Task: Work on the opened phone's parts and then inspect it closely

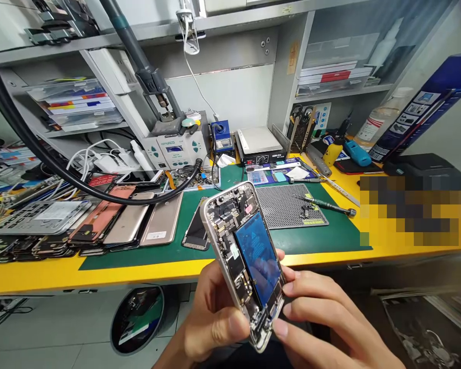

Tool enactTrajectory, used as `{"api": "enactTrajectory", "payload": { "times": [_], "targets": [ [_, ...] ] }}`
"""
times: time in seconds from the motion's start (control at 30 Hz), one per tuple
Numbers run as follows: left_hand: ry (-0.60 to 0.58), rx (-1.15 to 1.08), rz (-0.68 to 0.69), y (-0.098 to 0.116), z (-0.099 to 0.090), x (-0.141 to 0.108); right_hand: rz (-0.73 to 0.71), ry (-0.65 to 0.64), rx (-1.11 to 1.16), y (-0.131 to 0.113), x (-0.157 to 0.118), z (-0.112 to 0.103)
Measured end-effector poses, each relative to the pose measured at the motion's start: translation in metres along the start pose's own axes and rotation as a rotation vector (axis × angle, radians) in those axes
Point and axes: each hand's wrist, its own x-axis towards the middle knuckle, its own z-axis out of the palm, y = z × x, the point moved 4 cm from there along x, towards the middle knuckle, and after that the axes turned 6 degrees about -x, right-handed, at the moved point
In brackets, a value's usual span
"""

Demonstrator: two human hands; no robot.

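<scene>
An opened smartphone [238, 256] with a pale metal frame is tilted up in front of me, its inside facing me. A blue battery [258, 259] fills much of its right side, and circuit boards and small connectors show at the left and top. My left hand [215, 318] is closed around the phone from the left, thumb on the lower left edge and fingers partly hidden behind it. My right hand [322, 312] has its fingertips against the phone's lower right edge; its thumb is hard to make out.
Behind the phone lies a green mat [138, 256] on a yellow bench [34, 277]. A grey perforated pad [288, 205] carries a screwdriver [330, 205]. A removed screen [197, 230] and stacked phone housings [163, 218] lie left. A black hose [80, 187] arcs overhead; a bin [138, 318] stands below.
</scene>
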Motion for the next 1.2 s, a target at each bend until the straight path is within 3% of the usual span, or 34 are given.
{"api": "enactTrajectory", "payload": {
  "times": [0.4,0.93,1.2],
  "targets": [
    [0.009,-0.008,-0.032,0.001,0.0,-0.001,-0.008,-0.017,-0.018,-0.001,0.003,0.0],
    [0.015,0.017,0.007,-0.004,-0.006,-0.001,0.042,0.065,0.009,-0.003,-0.003,0.008],
    [0.061,-0.036,0.0,-0.008,-0.008,-0.001,0.009,0.033,-0.043,-0.001,-0.003,0.007]
  ]
}}
